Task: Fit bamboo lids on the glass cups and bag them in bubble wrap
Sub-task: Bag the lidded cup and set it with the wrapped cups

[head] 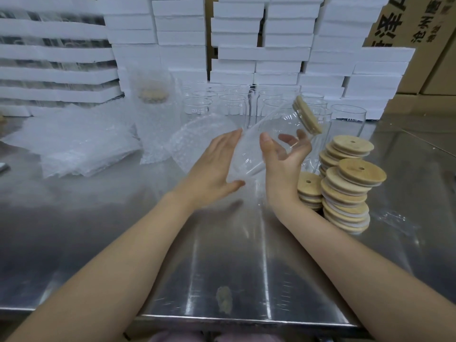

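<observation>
One wrapped cup (153, 107) stands left of the lidded cup (250, 151); right hand (283, 166) grips it, left hand (212, 166) lies flat against it. Perhaps a dozen bare cups (232, 107) wait behind.

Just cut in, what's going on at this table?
A person holds a glass cup, bamboo lid already on, tilted above the steel table: right hand curled round it, left hand flat against its lower end. It is not yet bagged; a bubble wrap bag lies just behind the left hand. Spare lids are stacked at right.
</observation>
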The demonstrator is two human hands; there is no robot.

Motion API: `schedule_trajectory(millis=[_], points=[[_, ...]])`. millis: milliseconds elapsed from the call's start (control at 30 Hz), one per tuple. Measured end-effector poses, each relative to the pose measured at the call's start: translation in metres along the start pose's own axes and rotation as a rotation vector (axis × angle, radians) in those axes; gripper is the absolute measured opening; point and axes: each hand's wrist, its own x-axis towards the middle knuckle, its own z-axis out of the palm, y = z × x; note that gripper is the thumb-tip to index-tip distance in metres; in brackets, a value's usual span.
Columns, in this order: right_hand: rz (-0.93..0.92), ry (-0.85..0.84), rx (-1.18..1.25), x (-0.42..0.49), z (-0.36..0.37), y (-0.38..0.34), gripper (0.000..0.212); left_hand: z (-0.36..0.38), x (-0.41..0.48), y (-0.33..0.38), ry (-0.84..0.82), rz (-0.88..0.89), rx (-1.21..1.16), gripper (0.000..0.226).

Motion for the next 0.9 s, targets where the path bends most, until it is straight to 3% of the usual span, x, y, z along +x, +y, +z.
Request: schedule_trajectory(millis=[100,200,433,533,633,733,800,900], points=[[-0.002,-0.085,0.039,-0.004,0.002,-0.002,0.074,-0.003,0.001,-0.002,0.144,0.009,0.071,0.103],[-0.104,-0.106,-0.028,-0.006,0.002,-0.008,0.071,-0.006,0.003,0.000,0.227,0.033,0.115,0.110],[-0.134,-0.241,-0.031,-0.013,0.007,-0.009,0.069,-0.003,0.002,0.019,0.386,-0.113,-0.095,0.111],[-0.080,-0.351,-0.036,-0.018,0.008,0.003,0.064,-0.001,0.005,0.024,0.465,-0.107,-0.046,0.107],[-0.029,-0.334,0.002,-0.014,0.008,0.003,0.052,-0.002,0.006,0.026,0.434,-0.069,0.011,0.106],[-0.046,-0.221,0.006,-0.010,0.007,-0.003,0.049,-0.007,0.007,0.025,0.344,-0.041,-0.121,0.115],[-0.076,-0.109,-0.009,-0.009,0.006,-0.007,0.052,-0.013,0.008,0.020,0.228,-0.061,-0.204,0.130],[-0.130,-0.012,0.015,-0.005,0.002,-0.013,0.072,-0.019,0.005,0.005,0.086,-0.091,-0.037,0.139]])
